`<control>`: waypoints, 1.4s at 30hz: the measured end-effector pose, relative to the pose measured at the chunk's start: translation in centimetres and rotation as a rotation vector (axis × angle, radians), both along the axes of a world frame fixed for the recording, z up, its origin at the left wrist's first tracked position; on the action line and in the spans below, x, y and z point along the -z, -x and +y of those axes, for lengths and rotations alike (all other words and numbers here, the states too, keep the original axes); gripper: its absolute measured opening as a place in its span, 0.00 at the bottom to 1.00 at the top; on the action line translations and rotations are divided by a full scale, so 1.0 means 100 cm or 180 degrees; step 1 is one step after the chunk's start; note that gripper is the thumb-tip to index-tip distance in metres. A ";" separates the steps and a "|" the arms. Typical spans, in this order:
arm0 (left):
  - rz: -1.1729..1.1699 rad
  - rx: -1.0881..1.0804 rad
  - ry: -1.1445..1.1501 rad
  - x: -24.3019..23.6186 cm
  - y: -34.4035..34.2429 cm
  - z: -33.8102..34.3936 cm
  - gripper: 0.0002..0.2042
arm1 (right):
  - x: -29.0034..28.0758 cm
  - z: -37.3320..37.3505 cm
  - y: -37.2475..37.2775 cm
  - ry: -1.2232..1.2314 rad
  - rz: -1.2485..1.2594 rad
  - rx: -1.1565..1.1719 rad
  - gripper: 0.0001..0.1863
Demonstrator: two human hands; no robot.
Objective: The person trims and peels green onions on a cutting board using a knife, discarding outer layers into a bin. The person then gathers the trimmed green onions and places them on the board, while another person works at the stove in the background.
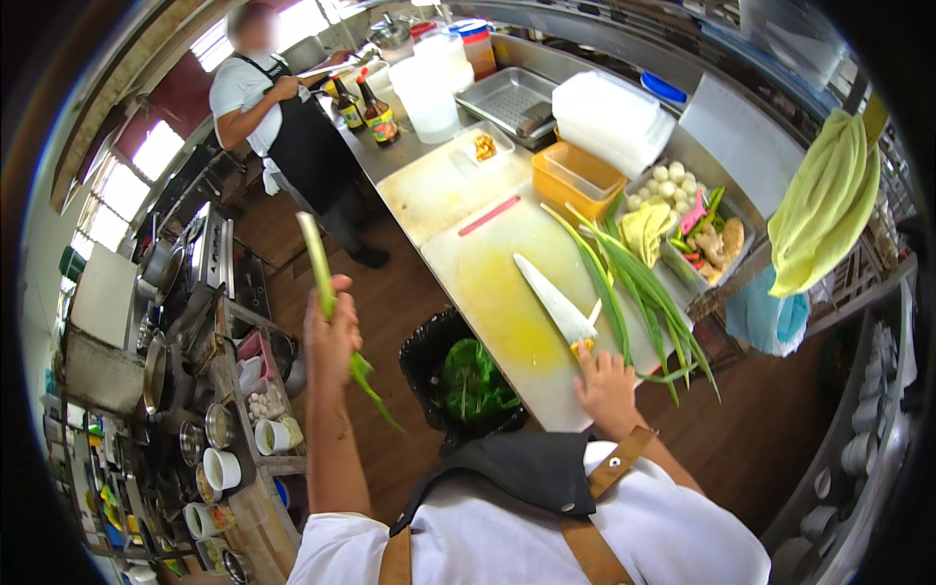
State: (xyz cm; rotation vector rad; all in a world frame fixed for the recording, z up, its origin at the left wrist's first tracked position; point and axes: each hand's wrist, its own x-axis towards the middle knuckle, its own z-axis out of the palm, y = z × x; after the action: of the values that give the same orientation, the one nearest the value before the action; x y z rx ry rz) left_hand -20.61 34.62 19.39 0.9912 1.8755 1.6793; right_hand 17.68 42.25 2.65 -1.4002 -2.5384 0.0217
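Apparent trimming: left hand (332, 336) clasped stalk (316, 255) beyond table's (417, 150) left edge; right hand (606, 388) touched knife (554, 300), grip unclear; slicing likely required lowering stalk.

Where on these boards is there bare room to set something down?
The near board is bare between the knife and the pink strip; the far board, between that strip and the small clear tray. Right of the knife, long green leaves crowd things.
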 end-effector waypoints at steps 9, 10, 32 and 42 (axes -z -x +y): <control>-0.1082 0.0697 0.0141 0.069 -0.084 0.006 0.26 | -0.002 0.046 0.034 0.1024 -0.0082 0.0283 0.31; -0.1049 0.0691 0.0135 0.070 -0.086 0.001 0.26 | -0.001 0.051 0.035 0.1094 -0.0142 0.0278 0.31; -0.2893 -0.0219 -0.2084 0.062 -0.102 -0.018 0.21 | -0.069 0.016 0.143 0.3880 0.2290 -0.2944 0.36; -0.3699 -0.0350 -0.2568 0.053 -0.072 -0.006 0.21 | -0.119 0.000 0.125 0.4795 0.2426 -0.2462 0.39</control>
State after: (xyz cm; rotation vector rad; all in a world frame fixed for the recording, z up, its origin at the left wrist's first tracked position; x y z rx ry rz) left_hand -13.39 34.06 14.05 -0.0155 0.4937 2.3491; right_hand 5.16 42.27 14.53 -0.2244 -1.9437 2.3439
